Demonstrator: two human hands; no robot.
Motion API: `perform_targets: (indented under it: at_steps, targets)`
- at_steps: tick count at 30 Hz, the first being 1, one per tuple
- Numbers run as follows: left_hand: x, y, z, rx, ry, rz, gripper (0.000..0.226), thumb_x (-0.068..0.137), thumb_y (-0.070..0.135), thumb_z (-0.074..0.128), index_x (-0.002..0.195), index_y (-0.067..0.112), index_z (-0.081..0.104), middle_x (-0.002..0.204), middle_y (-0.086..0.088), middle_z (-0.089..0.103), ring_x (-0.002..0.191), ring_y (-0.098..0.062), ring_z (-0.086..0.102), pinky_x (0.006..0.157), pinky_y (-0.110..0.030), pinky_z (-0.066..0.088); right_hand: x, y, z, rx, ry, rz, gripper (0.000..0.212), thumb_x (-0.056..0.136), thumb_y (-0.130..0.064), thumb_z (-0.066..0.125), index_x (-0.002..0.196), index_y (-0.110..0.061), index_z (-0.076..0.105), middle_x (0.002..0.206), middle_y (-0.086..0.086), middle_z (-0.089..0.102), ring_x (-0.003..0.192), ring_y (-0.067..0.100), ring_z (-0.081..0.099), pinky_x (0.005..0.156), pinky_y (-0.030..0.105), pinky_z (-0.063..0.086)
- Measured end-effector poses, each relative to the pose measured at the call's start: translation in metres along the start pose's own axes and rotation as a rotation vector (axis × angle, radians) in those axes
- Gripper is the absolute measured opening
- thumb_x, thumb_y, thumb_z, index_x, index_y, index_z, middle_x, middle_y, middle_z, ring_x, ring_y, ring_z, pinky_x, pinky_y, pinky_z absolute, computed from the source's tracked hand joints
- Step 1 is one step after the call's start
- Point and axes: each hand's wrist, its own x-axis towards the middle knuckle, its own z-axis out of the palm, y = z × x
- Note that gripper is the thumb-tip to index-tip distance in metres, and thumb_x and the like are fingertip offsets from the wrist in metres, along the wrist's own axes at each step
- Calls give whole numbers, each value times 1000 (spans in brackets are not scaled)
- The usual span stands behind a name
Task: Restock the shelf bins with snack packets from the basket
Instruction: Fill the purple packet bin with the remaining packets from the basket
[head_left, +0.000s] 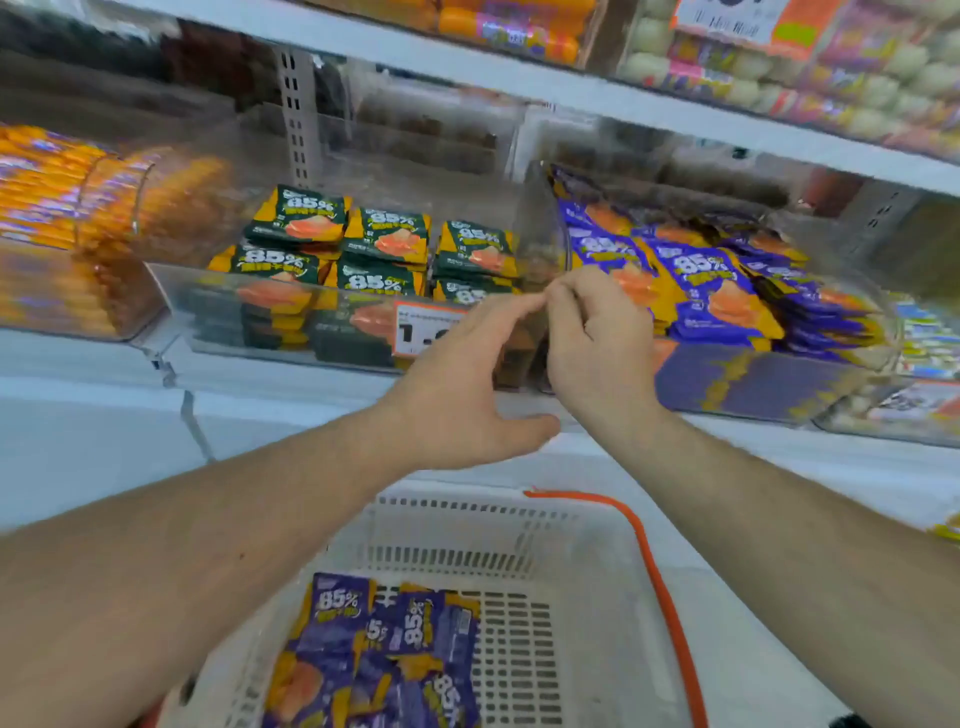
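Purple snack packets (382, 657) lie in the white basket (587, 613) below — more fill the right-hand clear bin (852, 364). Left hand (462, 384) spread, empty; right hand (597, 338) loosely curled at the bin front, its hold unclear. White shelf (291, 379).

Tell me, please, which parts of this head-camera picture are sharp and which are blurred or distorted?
In the head view, the green snack packets and purple snack packets read fairly sharp; the orange packets at left and the upper shelf are smeared; the wide lens bends the shelf edges; the clear bin front shows soft glare.
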Motion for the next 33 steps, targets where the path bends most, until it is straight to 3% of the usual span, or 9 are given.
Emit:
perform_targets:
  at_steps: [3, 6, 8, 11, 14, 16, 21, 25, 33]
  targets:
    - [-48, -25, -1, 142, -275, -268, 74, 72, 39, 72, 139, 25, 44, 129, 10, 50, 108, -6, 54, 88, -17, 44, -65, 39, 38, -5, -259, 193, 20, 94, -13, 48, 82, -13, 63, 73, -7, 58, 72, 9, 49, 65, 31, 36]
    - [-78, -46, 3, 238, -535, -460, 55, 81, 33, 71, 132, 29, 51, 124, 12, 55, 98, -8, 61, 87, -30, 51, -126, 87, 82, -184, -764, 362, 25, 97, -20, 44, 83, -13, 64, 83, 3, 66, 77, 22, 61, 68, 34, 48]
    - [-93, -56, 10, 243, -634, -548, 47, 86, 31, 67, 131, 26, 52, 121, 11, 58, 96, -9, 62, 86, -30, 52, -163, 107, 103, -320, -1116, 408, 29, 97, -16, 41, 69, -13, 48, 68, 4, 51, 60, 20, 49, 52, 30, 39]
    - [-110, -69, 16, 200, -702, -656, 44, 88, 27, 63, 131, 25, 52, 117, 13, 58, 93, -9, 60, 83, -27, 52, -213, 122, 118, -403, -1361, 495, 18, 95, -11, 44, 77, -14, 47, 76, 8, 46, 63, 21, 42, 56, 32, 33]
    - [-119, -83, 16, 202, -748, -709, 40, 91, 26, 59, 131, 25, 52, 119, 11, 59, 98, -8, 56, 86, -24, 47, -249, 138, 127, -522, -1459, 429, 5, 94, -13, 49, 90, -16, 50, 92, 6, 54, 77, 22, 53, 67, 37, 46]
    - [-126, -93, 17, 199, -764, -751, 38, 93, 24, 57, 131, 23, 52, 121, 7, 59, 100, -9, 54, 85, -22, 43, -267, 150, 136, -605, -1482, 344, 11, 92, -18, 56, 100, -20, 50, 109, 7, 56, 96, 26, 56, 90, 48, 49]
    - [-130, -111, 28, 193, -818, -844, 40, 95, 20, 54, 135, 18, 52, 125, 2, 60, 112, -16, 57, 94, -27, 46, -298, 167, 164, -610, -1439, 321, 89, 90, -57, 58, 155, -14, 14, 163, 10, 8, 149, 33, 12, 119, 52, 16]
    - [-126, -119, 40, 189, -814, -860, 39, 94, 22, 53, 133, 21, 53, 126, 4, 60, 110, -14, 56, 88, -23, 43, -325, 169, 170, -616, -1371, 445, 99, 88, -57, 61, 156, -15, 4, 164, 7, 2, 150, 34, 5, 121, 52, 9]
    - [-127, -117, 48, 187, -870, -867, 38, 95, 22, 54, 133, 19, 54, 127, 3, 60, 107, -10, 55, 90, -21, 42, -344, 149, 143, -701, -1384, 166, 55, 95, -30, 58, 142, -9, 38, 145, 17, 40, 131, 38, 41, 113, 53, 25]
